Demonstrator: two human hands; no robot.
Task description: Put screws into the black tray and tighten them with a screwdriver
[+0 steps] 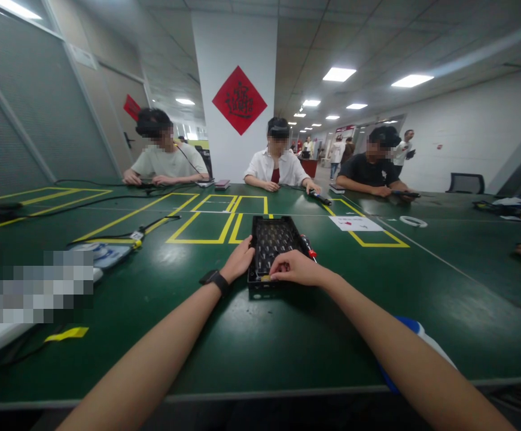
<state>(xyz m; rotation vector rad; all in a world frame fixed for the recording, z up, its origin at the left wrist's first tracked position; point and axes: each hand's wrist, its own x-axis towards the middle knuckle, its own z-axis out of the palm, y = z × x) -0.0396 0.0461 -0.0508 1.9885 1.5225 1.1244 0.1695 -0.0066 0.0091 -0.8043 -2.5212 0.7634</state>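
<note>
A shallow black case (276, 236) lies on the green table in front of me, with rows of small shiny metallic pieces inside. My left hand (240, 258) grips the case's left wall, thumb on the rim and fingers along the side. At the near end, my right hand (292, 267) reaches into the case with thumb and forefinger pinched on a small yellowish piece (265, 278). The fingertips partly cover that piece, so its kind is unclear. A red and black tool (309, 249), perhaps a screwdriver, rests against the right side of the case.
Yellow tape outlines mark the green table (206, 335). A printed sheet (356, 224) and a white ring (413, 221) lie to the right. Cables and a pale device (107, 254) occupy the left. Several people sit opposite; a blue and white item (422, 335) sits beside my right forearm.
</note>
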